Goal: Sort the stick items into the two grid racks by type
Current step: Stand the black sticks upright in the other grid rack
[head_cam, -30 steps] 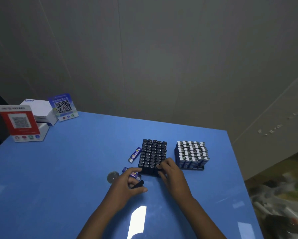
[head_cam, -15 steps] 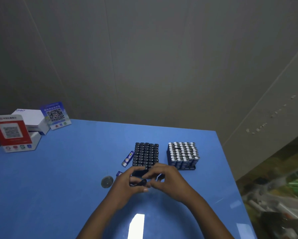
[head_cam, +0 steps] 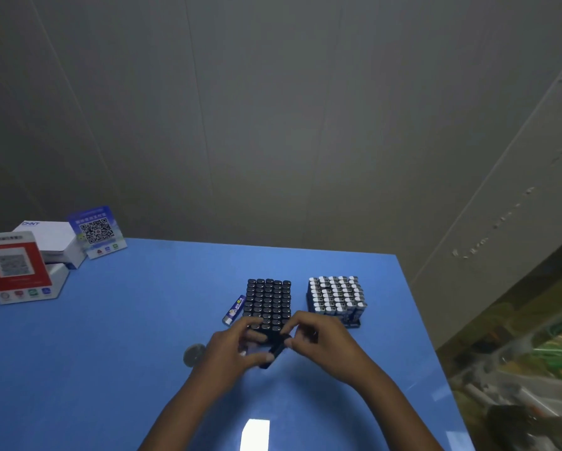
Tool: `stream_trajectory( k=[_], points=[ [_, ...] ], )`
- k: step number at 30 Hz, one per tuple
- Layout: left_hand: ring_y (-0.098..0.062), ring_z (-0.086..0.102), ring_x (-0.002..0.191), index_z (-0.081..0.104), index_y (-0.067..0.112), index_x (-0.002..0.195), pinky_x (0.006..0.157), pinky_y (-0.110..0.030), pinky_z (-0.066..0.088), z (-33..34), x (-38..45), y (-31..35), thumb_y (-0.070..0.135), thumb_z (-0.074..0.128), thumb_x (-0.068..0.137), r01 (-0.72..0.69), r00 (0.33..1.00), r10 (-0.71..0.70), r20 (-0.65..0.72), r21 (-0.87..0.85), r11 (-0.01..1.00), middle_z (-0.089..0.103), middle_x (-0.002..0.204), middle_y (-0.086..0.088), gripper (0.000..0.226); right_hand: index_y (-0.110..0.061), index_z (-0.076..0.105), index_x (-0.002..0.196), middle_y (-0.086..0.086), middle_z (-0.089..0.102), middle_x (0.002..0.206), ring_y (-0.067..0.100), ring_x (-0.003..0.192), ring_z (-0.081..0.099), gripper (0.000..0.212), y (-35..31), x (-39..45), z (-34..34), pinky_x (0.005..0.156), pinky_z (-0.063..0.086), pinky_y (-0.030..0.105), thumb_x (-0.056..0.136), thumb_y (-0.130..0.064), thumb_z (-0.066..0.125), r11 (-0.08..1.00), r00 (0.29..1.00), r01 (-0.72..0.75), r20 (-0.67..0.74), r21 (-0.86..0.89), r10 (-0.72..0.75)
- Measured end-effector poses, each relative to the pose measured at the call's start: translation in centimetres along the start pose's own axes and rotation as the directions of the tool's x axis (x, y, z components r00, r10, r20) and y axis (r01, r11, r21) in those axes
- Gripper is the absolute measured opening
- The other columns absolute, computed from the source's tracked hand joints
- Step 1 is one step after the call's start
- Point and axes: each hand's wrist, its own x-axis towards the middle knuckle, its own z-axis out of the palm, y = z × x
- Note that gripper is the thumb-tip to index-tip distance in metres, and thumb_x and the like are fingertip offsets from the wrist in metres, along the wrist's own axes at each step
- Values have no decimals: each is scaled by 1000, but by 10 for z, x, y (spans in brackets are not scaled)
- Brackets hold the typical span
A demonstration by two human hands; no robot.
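Hands hold black stick; rack behind.

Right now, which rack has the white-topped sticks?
The right rack, beside the right hand; the left rack holds only black-topped sticks.

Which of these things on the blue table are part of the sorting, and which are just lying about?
Sorting:
black-stick rack
white-capped stick rack
black stick in both hands
loose blue stick

Lying about:
round grey disc
red QR sign
blue QR sign
white box
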Motion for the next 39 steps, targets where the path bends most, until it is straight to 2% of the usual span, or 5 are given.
stream_trajectory(
  k=[3,9,15,33,39],
  points=[
    [7,59,93,52,37,128,89,-25,50,-10,0,-14,47,72,83,-58,977,133,-169,391,919,59,121,18,50,-29,67,92,4,67,75,2,63,55,12,6,-1,-3,64,45,18,90,-17,69,998,998,-63,5,-28,63],
    [-20,30,144,38,19,148,117,-36,23,-9,9,-46,46,64,89,-94,952,257,-167,638,764,31,157,1,70,-31,61,88,-8,62,81,2,71,56,12,17,7,0,64,41,13,91,-21,68,953,999,-45,5,-299,49],
    [-15,9,151,22,21,154,118,-30,4,-2,6,-60,52,53,94,-89,959,245,-145,664,742,14,162,6,75,-23,53,102,-12,57,90,1,75,53,18,27,16,9,70,48,26,92,-12,64,914,996,-31,-86,-405,-5],
    [-24,40,140,46,13,144,112,-43,31,-7,-1,-88,49,74,79,-6,970,186,-156,750,661,39,153,-2,79,-13,55,84,-1,57,87,16,76,55,14,54,37,39,64,46,34,87,-5,66,884,993,19,-98,-467,-73],
    [-23,42,139,46,13,144,112,-42,33,-7,6,-90,40,81,74,-12,977,158,-140,709,705,39,153,-3,83,-21,60,90,-8,57,94,12,87,57,10,50,42,31,67,47,30,94,-29,64,853,992,26,-91,-521,-85]
  ],
)
